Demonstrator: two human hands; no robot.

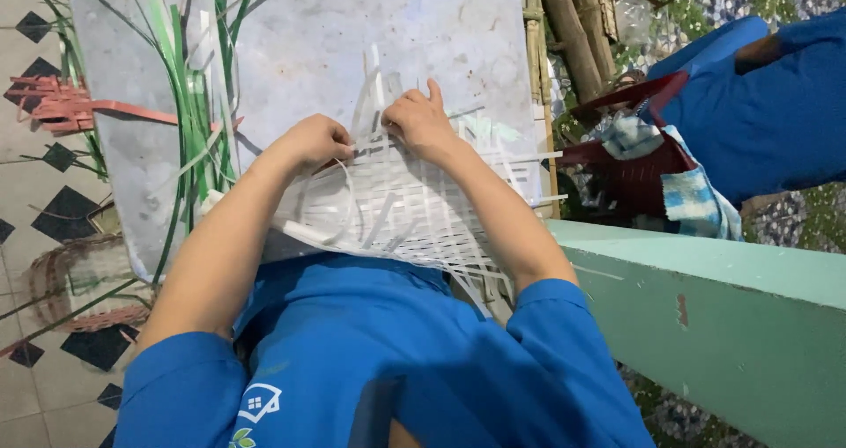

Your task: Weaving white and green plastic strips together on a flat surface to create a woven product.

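White woven plastic-strip mat [397, 210] lies on the grey board [352, 43], at 12 o'clock from the lap. Left hand [317, 140] and right hand [421, 122] pinch adjacent strips; keep crossings tight and square.

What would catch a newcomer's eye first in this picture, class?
First the two bare hands, left hand and right hand, pressed on a mat of woven white strips at the centre, lying on a grey board. Next, green strips fanned across the board's left side. At right, a pale green ledge runs beside a dark red basket.
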